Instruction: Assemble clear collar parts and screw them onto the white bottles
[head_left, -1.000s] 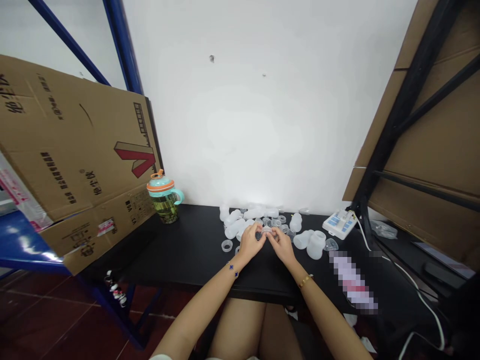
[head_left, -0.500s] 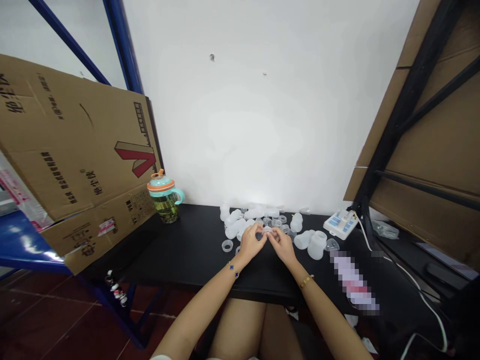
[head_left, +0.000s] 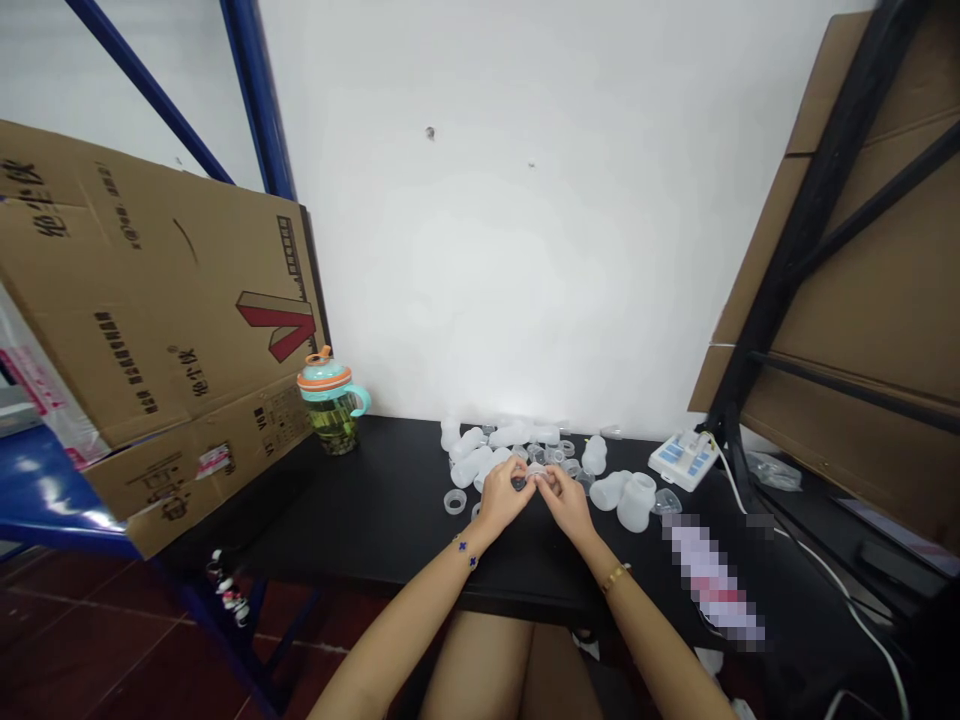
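My left hand [head_left: 502, 493] and my right hand [head_left: 567, 503] meet over the front middle of the black table. Between their fingertips they both pinch a small translucent piece [head_left: 536, 471]; it looks like a ring with a raised middle, but fingers cover much of it. Just beyond lie several frosted white bottles [head_left: 471, 466] and clear rings, in a loose heap. A single translucent ring [head_left: 454, 502] rests left of my left hand. Beyond my right hand, a wide-bodied frosted bottle [head_left: 636, 503] stands beside a clear cup-shaped cover [head_left: 667, 502].
At the table's [head_left: 360, 530] back left stands a jug [head_left: 330, 405] with a turquoise handle, near a large cardboard box [head_left: 202, 330]. A white power strip [head_left: 684, 458] trails its cable down the right side. A blurred-out flat object [head_left: 712, 578] lies right of my forearm.
The whole view has shifted slightly downward in the picture. Both hands stay together on the small translucent piece, with only slight finger movement.
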